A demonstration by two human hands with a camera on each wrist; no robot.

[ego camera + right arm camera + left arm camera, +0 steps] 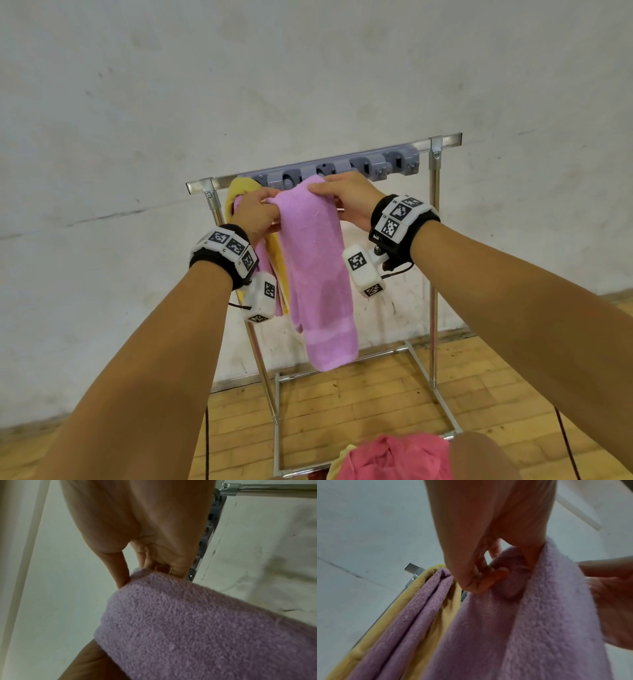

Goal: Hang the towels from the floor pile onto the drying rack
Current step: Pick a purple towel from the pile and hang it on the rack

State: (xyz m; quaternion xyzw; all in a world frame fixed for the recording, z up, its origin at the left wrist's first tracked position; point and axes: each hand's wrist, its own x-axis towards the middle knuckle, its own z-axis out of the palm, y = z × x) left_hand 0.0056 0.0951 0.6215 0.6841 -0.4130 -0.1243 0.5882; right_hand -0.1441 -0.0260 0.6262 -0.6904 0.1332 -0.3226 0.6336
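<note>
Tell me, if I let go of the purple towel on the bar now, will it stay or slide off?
Probably stays: the purple towel is floppy terry and already droops long below both hands. It may creep toward the longer hanging side. The rack bar looks smooth metal, so expect little grip.

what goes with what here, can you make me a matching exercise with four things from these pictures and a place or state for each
Things:
1. purple towel
2. yellow towel
3. pink towel
4. grey hook strip

Places or states:
A. hanging at the rack's left end
B. lying low at the bottom edge of the head view
C. held at its top by both hands
D. fixed along the top bar

Pairs: 1-C, 2-A, 3-B, 4-D

The left hand and right hand both grip the purple towel.
</note>
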